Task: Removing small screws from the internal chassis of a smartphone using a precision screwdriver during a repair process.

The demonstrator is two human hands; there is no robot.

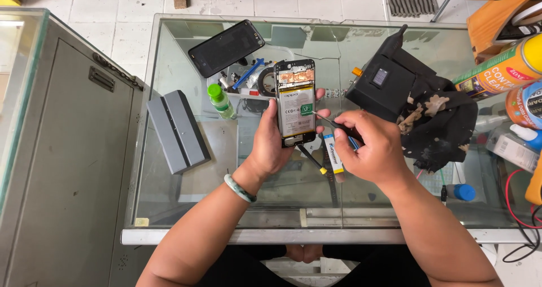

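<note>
Head view, looking straight down at a glass tabletop [186, 202]. Left hand [270, 146] wrapped around an opened smartphone [294, 102] with the back cover off — held upright above the glass, battery and copper-coloured top section exposed, fingertips curling round its right edge. Right hand [367, 151] closed on a thin screwdriver [334, 123], tip touching the phone's right side about halfway down. Also tucked under that hand: a small white-and-blue tool [333, 155] and a thin black stick with a yellow tip [311, 159]. Green bangle [239, 188] on the left wrist.

Behind the phone, flat on the glass — a second dark phone [226, 47], face up, well apart. Just beside the held phone on the left, a small bottle with a green cap [219, 99] and a tray of bits [248, 79]. Grey folded stand [176, 130] further left. Black box-shaped device [384, 82] and a ragged black cloth [446, 130] to the right, spray can [499, 67] at the far right edge.
</note>
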